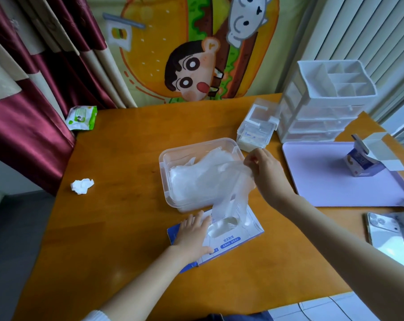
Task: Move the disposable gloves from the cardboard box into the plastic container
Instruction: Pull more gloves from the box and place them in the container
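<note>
1. L hand point(193, 235) lies palm-down on the cardboard box point(233, 242). Fingers are straight & spread, pressing the lid just left of the oval slot; it grasps nothing.
2. R hand point(264, 169) is raised over the right rim of the plastic container point(166, 158), thumb & fingertips pinching 1 thin clear glove point(231, 200).
3. The glove hangs stretched from the pinch down to the box slot, its lower end inside the slot. Its upper part crosses the container's near-right corner.
4. The container is clear, rectangular & open-topped. It sits on the wooden table point(127, 147) just behind the box; can't tell if the 2 touch.
5. A heap of gloves point(191, 179), translucent white, fills most of the container.
6. The box is white w/ blue sides & blue print. It lies flat, near the table's front-centre.
7. Left side of the table has a crumpled tissue point(82, 186), well apart from the container. A green wipes pack point(81, 118) sits at the far-left corner.
8. At far right stands a white drawer organiser point(323, 105), w/ a small clear box point(257, 128) just left of it.
9. A lilac mat point(330, 181) lies to the right, w/ a small opened carton point(365, 163) standing on it.
10. A phone point(386, 237) lies face-down near the right edge.
</note>
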`<action>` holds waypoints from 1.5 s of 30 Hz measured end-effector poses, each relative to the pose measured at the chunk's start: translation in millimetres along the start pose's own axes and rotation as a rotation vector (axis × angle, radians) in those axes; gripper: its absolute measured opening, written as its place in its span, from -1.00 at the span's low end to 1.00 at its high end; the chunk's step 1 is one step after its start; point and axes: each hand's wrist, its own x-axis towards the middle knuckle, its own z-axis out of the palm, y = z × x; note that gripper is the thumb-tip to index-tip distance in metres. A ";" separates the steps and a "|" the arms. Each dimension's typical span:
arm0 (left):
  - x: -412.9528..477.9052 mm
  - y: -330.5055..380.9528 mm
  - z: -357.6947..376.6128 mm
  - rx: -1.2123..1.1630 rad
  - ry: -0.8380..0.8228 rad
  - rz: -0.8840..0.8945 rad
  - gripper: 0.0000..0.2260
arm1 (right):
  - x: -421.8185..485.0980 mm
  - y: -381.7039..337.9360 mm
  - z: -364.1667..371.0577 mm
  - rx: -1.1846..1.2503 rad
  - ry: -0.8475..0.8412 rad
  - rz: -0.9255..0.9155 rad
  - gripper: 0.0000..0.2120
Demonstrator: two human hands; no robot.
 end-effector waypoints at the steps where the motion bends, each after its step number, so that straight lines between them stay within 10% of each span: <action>1: -2.4 0.4 -2.9 -0.035 -0.012 0.007 -0.35 | 2.7 0.3 -0.7 -0.010 -0.014 -0.005 -0.90; 8: -19.8 8.9 -59.3 -0.459 0.359 0.067 -0.76 | 4.7 1.8 2.1 -0.060 -0.215 -0.049 -0.89; 12: -19.6 13.5 -93.3 -0.448 0.642 0.152 -0.49 | 3.8 -8.3 3.7 0.018 -0.317 -0.046 -0.89; 16: -16.4 15.2 -108.9 -0.378 0.488 0.176 -0.32 | 1.8 -19.9 -0.8 0.095 -0.427 -0.109 -0.91; 20: -11.3 14.7 -105.8 -0.469 0.482 0.155 -0.68 | 1.4 -21.3 -5.1 0.164 -0.338 -0.071 -0.93; 27: -0.3 7.5 -110.8 -0.747 0.463 0.025 -0.84 | -9.0 -11.2 -5.8 0.081 -0.560 0.027 -0.17; 31: 2.4 4.5 -119.1 -0.928 0.344 -0.050 -0.88 | -2.2 -8.2 -2.9 0.046 -0.461 0.028 -0.81; 45: 20.1 -21.2 -164.7 -0.507 0.522 0.138 -0.88 | 45.8 -15.2 1.5 -0.020 -0.543 -0.024 -0.77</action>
